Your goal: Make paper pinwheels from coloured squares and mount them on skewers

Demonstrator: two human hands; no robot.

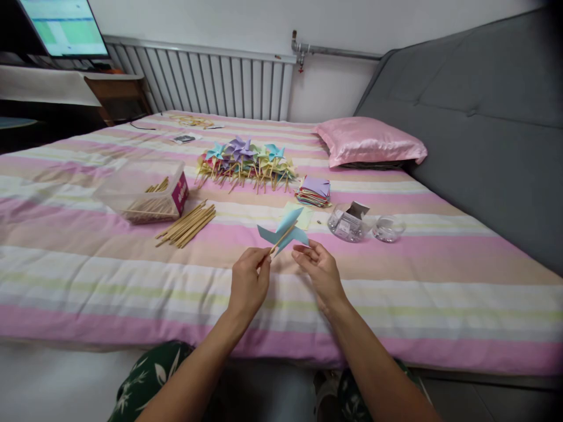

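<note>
A light blue paper pinwheel [287, 227] on a thin wooden stick is held up over the near part of the bed. My left hand [250, 278] pinches the lower end of that stick between thumb and fingers. At the right-hand blade, the curled fingers of my right hand [320, 268] meet the paper tip. Just behind the pinwheel lies a pale yellow sheet of paper [303, 215]. A stack of coloured paper squares [314, 191] sits beyond it. To the left is a loose bundle of wooden sticks [188, 225].
A clear plastic box [152, 190] with sticks stands left. Several pinwheels [246, 161] are piled farther back. On the right are a clear tub [347, 224] with small packets and a round clear dish [387, 228]. A pink pillow [372, 140] rests by the grey headboard [475, 123].
</note>
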